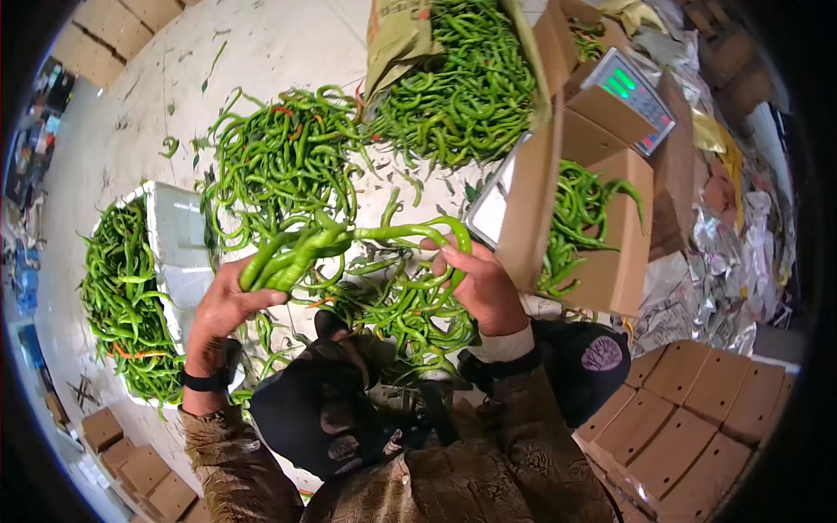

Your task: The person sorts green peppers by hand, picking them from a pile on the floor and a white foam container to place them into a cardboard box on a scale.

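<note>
My left hand (pixel 228 305) is closed around a bunch of long green chili peppers (pixel 301 254), whose stem ends point right. With thumb and fingers pinched, my right hand (pixel 486 292) grips one or more long curled chili peppers (pixel 455 234). A stretch of pepper spans the gap between both hands. Below them, loose green peppers (pixel 410 318) lie on the floor in front of my knees. Beyond my hands is a larger heap of peppers (pixel 283 166), with a few red or orange ones among the green.
A white foam box (pixel 179 231) full of peppers stands left. An open sack (pixel 397 44) spills peppers at the back. To the right, an open cardboard box (pixel 623 261) holding peppers sits by a scale with a lit display (pixel 621 84). Stacked cartons (pixel 689 418) are at lower right.
</note>
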The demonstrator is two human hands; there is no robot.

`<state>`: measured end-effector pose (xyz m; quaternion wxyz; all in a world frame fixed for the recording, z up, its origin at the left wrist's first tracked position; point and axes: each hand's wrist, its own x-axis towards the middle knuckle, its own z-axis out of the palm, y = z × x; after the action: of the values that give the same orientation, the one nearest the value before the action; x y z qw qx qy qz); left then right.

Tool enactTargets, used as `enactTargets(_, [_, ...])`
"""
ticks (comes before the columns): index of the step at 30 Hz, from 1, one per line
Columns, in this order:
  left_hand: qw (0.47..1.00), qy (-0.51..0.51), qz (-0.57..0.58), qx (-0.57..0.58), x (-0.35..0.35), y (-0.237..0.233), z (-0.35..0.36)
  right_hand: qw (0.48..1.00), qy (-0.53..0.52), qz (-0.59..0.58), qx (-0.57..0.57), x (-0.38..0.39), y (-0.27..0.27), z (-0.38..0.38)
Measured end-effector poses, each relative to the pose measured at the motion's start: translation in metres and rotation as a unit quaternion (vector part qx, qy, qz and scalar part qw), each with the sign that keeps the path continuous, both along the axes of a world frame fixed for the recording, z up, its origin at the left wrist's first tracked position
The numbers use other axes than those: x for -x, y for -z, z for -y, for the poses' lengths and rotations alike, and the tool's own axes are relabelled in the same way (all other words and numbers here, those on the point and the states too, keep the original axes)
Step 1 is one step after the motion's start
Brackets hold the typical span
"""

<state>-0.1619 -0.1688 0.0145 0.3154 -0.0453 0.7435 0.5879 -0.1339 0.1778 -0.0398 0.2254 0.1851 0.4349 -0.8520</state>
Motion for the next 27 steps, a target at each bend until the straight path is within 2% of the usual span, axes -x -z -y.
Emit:
enactTargets(1, [1.000,0.012,-0.017,-0.004,0.000,-0.010,-0.001,1.000,0.004,-0.009,0.016,-0.008,-0.007,-0.006])
enactTargets(3, [0.997,-0.041,-0.020,-0.055,-0.008,-0.032,-0.010,0.997,-0.001,-0.079,0.007,-0.026,-0.021,-0.013])
enactTargets(6, [0.975,-0.077,-0.023,-0.209,-0.029,-0.065,-0.029,0.994,-0.002,-0.099,0.053,-0.050,-0.038,-0.016])
enactTargets(7, [0.976,-0.049,-0.016,-0.209,-0.034,-0.080,-0.039,0.991,0.003,-0.108,0.073,-0.057,-0.047,-0.013])
enactTargets(9, [0.975,-0.058,-0.025,-0.212,-0.046,-0.104,-0.065,0.987,0.008,-0.125,0.097,-0.068,-0.055,-0.011])
enactTargets(11, [0.971,-0.091,-0.022,-0.220,-0.054,-0.117,-0.081,0.973,0.093,-0.148,0.154,-0.078,-0.059,-0.015])
enactTargets(13, [0.966,-0.132,-0.014,-0.221,-0.065,-0.124,-0.093,0.969,0.126,-0.156,0.143,-0.092,-0.068,-0.024])
enactTargets(14, [0.973,-0.144,-0.017,-0.181,-0.074,-0.126,-0.100,0.964,0.146,-0.176,0.134,-0.098,-0.069,-0.027])
enactTargets(15, [0.977,-0.157,-0.020,-0.141,-0.085,-0.126,-0.110,0.958,0.166,-0.196,0.124,-0.103,-0.071,-0.030])
enactTargets(19, [0.981,-0.136,-0.011,-0.134,-0.126,-0.113,-0.141,0.971,0.131,-0.192,0.058,-0.125,-0.065,-0.032])
enactTargets(23, [0.992,-0.071,-0.096,-0.035,-0.158,-0.081,-0.179,0.988,0.066,-0.135,0.032,-0.140,-0.082,-0.006])
enactTargets(24, [0.991,-0.072,-0.102,-0.050,-0.166,-0.070,-0.187,0.982,0.056,-0.176,0.047,-0.139,-0.079,0.001])
enactTargets(25, [0.989,-0.075,-0.109,-0.067,-0.175,-0.058,-0.192,0.986,0.015,-0.167,0.006,-0.139,-0.079,-0.002])
enactTargets(26, [0.984,-0.071,-0.159,-0.034,-0.181,-0.048,-0.195,0.988,0.009,-0.156,0.004,-0.140,-0.079,-0.006])
enactTargets(27, [0.984,-0.073,-0.156,-0.035,-0.186,-0.046,-0.194,0.989,0.003,-0.145,0.001,-0.141,-0.079,-0.010])
